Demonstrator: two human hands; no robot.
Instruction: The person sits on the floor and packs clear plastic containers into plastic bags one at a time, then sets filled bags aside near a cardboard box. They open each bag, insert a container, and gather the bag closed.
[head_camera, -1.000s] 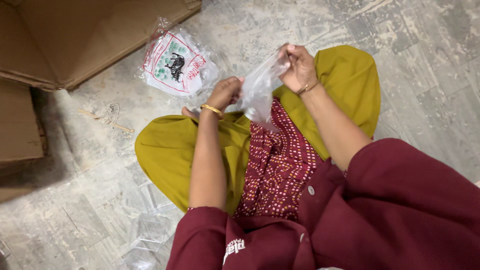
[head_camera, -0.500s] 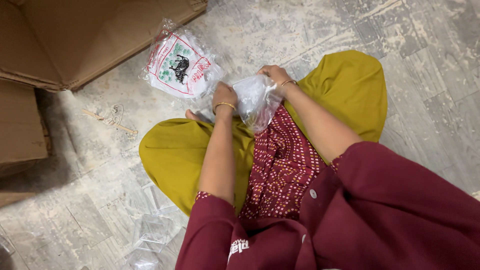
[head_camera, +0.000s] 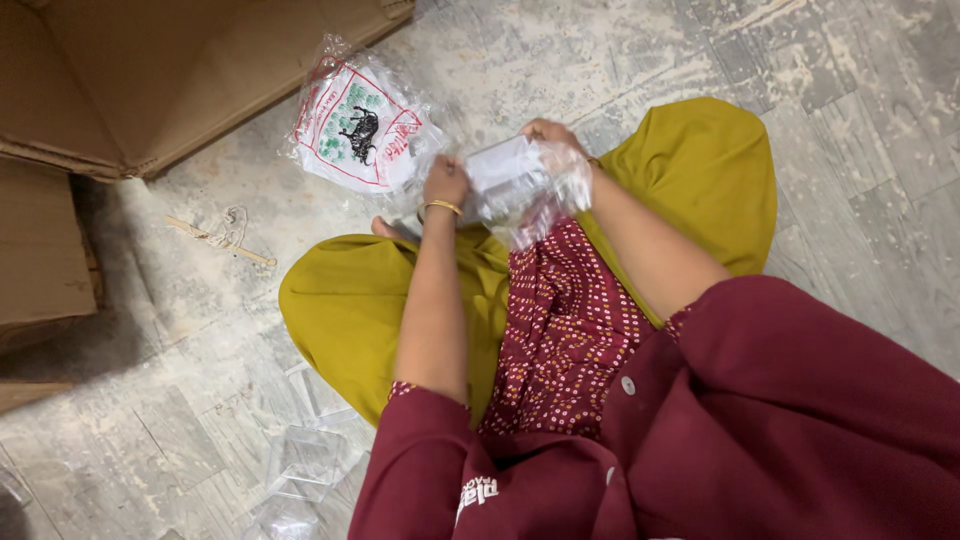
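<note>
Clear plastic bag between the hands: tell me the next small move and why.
Probably press the clear plastic bag flatter against the lap. Both the left hand and the right hand pinch it from opposite sides, it looks crumpled and puffed, and the printed packet lies apart on the floor.

A flattened cardboard box (head_camera: 150, 75) lies at the top left on the grey stone floor (head_camera: 800, 60). Just beside it lies a printed plastic packet (head_camera: 355, 130) in red, green and white. A thin stick with string (head_camera: 222, 238) lies on the floor near the yellow trousers (head_camera: 345, 300). Some empty clear plastic bags (head_camera: 305, 455) lie at the bottom left.
</note>
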